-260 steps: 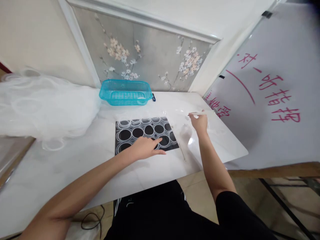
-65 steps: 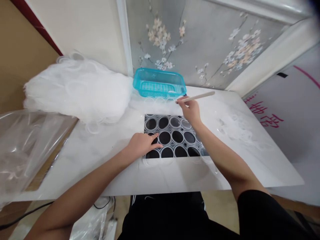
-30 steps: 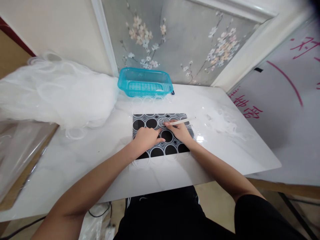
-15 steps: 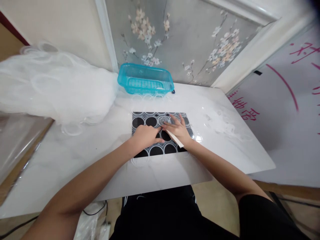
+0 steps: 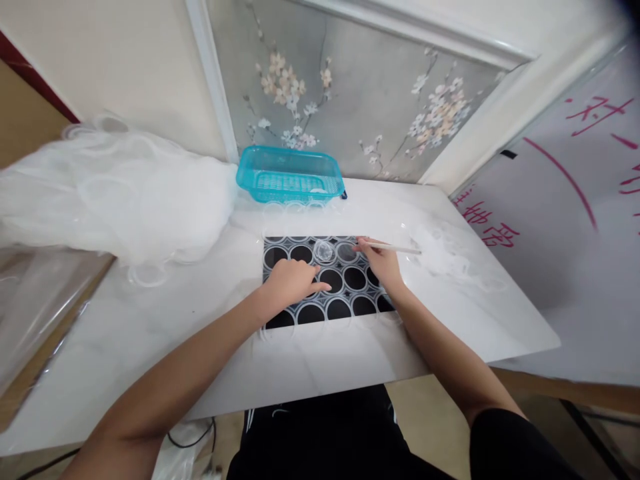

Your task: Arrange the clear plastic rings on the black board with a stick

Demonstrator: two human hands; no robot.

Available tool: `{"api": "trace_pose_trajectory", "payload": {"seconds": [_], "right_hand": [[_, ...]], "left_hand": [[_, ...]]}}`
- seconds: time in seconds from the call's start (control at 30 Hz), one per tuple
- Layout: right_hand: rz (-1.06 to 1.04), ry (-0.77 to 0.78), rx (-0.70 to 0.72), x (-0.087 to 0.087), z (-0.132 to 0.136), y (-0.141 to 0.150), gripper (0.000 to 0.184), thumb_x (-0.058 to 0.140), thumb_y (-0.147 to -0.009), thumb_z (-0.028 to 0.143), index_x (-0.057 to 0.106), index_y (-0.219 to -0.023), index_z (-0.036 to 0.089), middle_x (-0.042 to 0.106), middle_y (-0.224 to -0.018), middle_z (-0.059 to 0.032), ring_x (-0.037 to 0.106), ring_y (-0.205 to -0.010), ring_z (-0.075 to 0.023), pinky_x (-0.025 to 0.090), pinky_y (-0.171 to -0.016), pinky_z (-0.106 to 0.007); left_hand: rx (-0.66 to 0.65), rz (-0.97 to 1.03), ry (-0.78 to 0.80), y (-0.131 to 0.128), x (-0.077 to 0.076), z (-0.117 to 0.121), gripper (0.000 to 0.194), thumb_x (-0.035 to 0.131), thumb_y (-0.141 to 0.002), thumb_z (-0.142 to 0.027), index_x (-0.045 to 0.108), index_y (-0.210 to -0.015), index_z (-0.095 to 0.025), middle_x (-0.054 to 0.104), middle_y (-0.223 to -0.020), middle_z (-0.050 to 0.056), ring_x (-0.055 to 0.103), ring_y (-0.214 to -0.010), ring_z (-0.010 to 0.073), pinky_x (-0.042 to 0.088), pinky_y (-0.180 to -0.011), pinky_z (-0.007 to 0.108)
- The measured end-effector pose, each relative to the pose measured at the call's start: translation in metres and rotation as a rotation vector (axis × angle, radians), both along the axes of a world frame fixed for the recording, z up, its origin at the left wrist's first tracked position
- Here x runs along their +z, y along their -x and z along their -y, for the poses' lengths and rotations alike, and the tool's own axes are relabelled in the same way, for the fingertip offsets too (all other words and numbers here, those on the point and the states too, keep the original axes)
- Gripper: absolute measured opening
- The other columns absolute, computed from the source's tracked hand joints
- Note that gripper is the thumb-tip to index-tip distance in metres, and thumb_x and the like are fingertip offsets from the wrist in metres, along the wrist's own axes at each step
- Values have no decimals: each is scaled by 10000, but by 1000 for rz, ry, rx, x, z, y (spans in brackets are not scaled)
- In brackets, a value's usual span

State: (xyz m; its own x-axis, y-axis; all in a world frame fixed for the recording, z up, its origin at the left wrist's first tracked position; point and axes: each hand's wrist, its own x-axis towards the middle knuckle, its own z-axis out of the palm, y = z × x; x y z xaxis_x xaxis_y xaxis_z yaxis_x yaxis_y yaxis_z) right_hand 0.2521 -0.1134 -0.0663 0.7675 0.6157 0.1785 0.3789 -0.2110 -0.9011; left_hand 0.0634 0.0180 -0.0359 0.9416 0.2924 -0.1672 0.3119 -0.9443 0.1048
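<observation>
Cloth (image 5: pixel 341 295) with pale rings lay over a black sheet (image 5: pixel 354 279), around the middle of the worktop (image 5: pixel 320 360) and set back from its front edge; faint rings ran past the sheet, but where they ended was hard to make out. The left hand (image 5: pixel 294 279) had thumb and forefinger spread, the forefinger on the cloth; whether its palm touched, I could not tell. The right hand (image 5: pixel 381 262) pinched a thin pale stick (image 5: pixel 403 249) above the sheet's back right corner, its near tip hidden at the fingers. A clear disc (image 5: pixel 325 251) lay between the hands, toward the sheet's back edge, too blurred to read in detail. White bundles (image 5: pixel 155 207) covered the worktop's back left part, cut off at the view's left. A blue basket (image 5: pixel 290 182) stood at the back edge; whitish scraps (image 5: pixel 450 260) near the right edge were indistinct.
</observation>
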Motion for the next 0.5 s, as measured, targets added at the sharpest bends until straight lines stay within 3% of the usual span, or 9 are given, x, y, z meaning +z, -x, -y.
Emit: {"api": "trace_pose_trajectory", "payload": {"seconds": [0.13, 0.23, 0.4, 0.5], "right_hand": [[-32, 7, 98, 9, 9, 0, 370, 599, -802, 464, 716, -945, 144, 740, -807, -67, 663, -880, -227, 490, -836, -360], [-32, 67, 210, 18, 9, -7, 360, 613, -794, 446, 717, -961, 145, 740, -799, -71, 676, -841, -230, 504, -804, -364], [64, 126, 297, 22, 15, -13, 334, 539, -858, 413, 710, -1013, 171, 742, -828, -56, 676, -888, -220, 511, -827, -353], [161, 196, 350, 18, 21, -11, 329, 485, -899, 384, 681, -1097, 209, 732, -959, -50, 671, -928, -202, 507, -847, -330]], "left_hand": [[49, 47, -9, -7, 1, -2, 533, 382, -874, -611, 641, -1141, -230, 696, -863, 126, 648, -812, 294, 424, -669, 346], [158, 99, -21, -19, 3, -6, 518, 385, -876, -587, 608, -1131, -195, 694, -861, 123, 648, -817, 284, 440, -683, 349], [355, 82, 83, -46, 8, -21, 563, 486, -756, -670, 627, -944, -158, 682, -845, 138, 640, -838, 302, 448, -688, 359], [414, 108, 211, -59, 10, -28, 460, 595, -672, -616, 628, -753, -164, 665, -768, 128, 623, -801, 294, 424, -671, 346]]}}
